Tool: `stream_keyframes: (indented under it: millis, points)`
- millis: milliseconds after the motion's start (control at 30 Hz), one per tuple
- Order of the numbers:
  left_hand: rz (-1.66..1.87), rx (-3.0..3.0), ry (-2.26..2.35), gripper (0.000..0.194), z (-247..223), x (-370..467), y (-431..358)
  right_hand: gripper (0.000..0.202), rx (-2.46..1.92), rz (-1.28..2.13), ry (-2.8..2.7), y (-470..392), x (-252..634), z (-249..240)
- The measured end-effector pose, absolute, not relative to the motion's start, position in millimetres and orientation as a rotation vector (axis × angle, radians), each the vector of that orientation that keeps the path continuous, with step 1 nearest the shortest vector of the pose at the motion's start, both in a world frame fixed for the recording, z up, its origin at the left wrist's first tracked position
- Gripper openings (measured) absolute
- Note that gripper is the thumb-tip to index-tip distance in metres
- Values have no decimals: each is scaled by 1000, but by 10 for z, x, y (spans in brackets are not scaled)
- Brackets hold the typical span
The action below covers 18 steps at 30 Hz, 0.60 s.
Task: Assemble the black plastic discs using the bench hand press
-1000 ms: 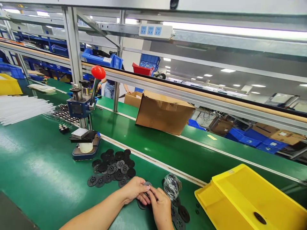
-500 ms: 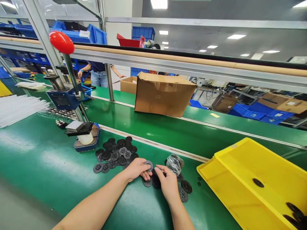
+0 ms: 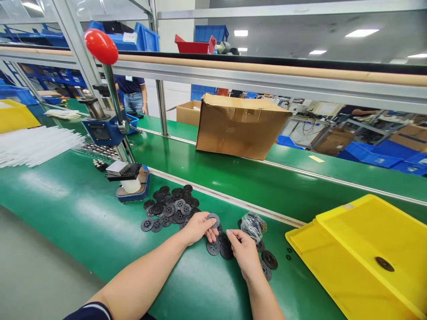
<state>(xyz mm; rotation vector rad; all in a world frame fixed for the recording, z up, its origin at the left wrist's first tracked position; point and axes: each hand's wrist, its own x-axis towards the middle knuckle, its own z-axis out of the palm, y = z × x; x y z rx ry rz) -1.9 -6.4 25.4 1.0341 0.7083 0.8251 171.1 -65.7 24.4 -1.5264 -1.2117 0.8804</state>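
My left hand (image 3: pixel 200 229) pinches a round grey-black plastic disc (image 3: pixel 213 220) between thumb and fingers, above the green worktop. To its right, my right hand (image 3: pixel 243 249) has its thumb and forefinger drawn together at the tips; whatever may be in them is too small to see. Under and between the hands lie several black discs (image 3: pixel 213 247). A heap of similar discs (image 3: pixel 169 210) spreads to the left of my left hand. Just behind my right hand sits a clear plastic bag (image 3: pixel 253 226) with dark contents, and more discs (image 3: pixel 269 259) lie beside that hand.
A hand press with a red knob (image 3: pixel 101 46) stands at the left, near white strips (image 3: pixel 40 142). Yellow trays (image 3: pixel 360 222), one holding a disc, fill the right. Two small black rings (image 3: pixel 288 253) lie by them. A cardboard box (image 3: pixel 236 126) stands at the back.
The view has shifted, so the bench things sit further right or lower in places. My right hand has drawn slightly away from the disc in my left hand. A person behind has lowered their arms.
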Motion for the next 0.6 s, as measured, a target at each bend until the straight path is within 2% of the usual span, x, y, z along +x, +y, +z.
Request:
stream_keyframes:
  millis: [200,600]
  points:
    - [774,983,645,49,242,6,-78,56,-1524,938,-1212,-684,1673,253]
    - [794,1157,635,46,193,122,-257,46,-1506,991,-1260,-683,1621,234]
